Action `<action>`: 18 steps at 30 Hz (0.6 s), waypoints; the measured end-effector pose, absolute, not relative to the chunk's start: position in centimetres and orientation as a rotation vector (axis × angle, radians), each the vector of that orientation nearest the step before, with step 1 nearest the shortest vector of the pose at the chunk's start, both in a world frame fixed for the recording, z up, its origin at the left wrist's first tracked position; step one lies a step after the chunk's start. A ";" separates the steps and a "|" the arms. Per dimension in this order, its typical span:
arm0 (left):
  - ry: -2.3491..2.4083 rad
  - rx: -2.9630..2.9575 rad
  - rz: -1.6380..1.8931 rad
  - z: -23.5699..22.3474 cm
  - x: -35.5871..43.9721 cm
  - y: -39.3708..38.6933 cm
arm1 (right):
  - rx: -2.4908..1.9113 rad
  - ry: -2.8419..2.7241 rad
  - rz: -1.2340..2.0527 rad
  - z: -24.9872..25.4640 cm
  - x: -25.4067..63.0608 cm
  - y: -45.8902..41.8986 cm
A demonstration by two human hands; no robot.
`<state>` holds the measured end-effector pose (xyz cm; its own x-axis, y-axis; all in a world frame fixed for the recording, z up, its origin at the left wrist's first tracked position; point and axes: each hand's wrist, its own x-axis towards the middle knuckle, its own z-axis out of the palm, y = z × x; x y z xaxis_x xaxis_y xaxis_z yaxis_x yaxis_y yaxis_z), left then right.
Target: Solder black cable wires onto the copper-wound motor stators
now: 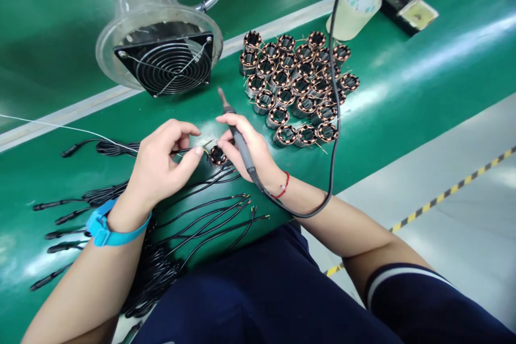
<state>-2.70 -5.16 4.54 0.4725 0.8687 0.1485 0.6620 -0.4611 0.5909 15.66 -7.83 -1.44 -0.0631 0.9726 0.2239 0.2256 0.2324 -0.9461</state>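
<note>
My right hand is wrapped round the grey handle of a soldering iron, its tip pointing up and away. The thumb and fingertips of that hand are beside a single copper-wound stator, partly hidden by them. My left hand is curled round a black cable; its thumb and forefinger are apart. Thin coloured wire ends from the cable reach the stator's rim. A thin pale wire runs in from the left towards my left hand.
Several copper-wound stators stand grouped at the right. Black cables with connectors lie below and left. A fume extractor fan hangs above. A tape roll and soldering stand are at the back. The iron's cord loops over my right forearm.
</note>
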 end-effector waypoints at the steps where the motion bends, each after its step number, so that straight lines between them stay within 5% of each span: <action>1: 1.310 2.231 0.561 4.6 -2.7 -5.0 | -1.188 -1.491 0.897 -1.4 15.7 -7.8; 10: 1.486 1.641 0.631 3.9 -2.1 -4.4 | -1.088 -1.706 0.733 -1.5 16.1 -7.9; 18: 1.386 1.871 0.513 4.2 -2.3 -4.7 | -1.112 -1.685 0.780 -1.4 16.2 -8.2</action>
<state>-2.30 -4.73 4.18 0.3369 0.9353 -0.1081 0.6397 -0.1431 0.7551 16.23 -8.19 -1.41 -0.1479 0.9224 0.3567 0.3251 0.3860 -0.8633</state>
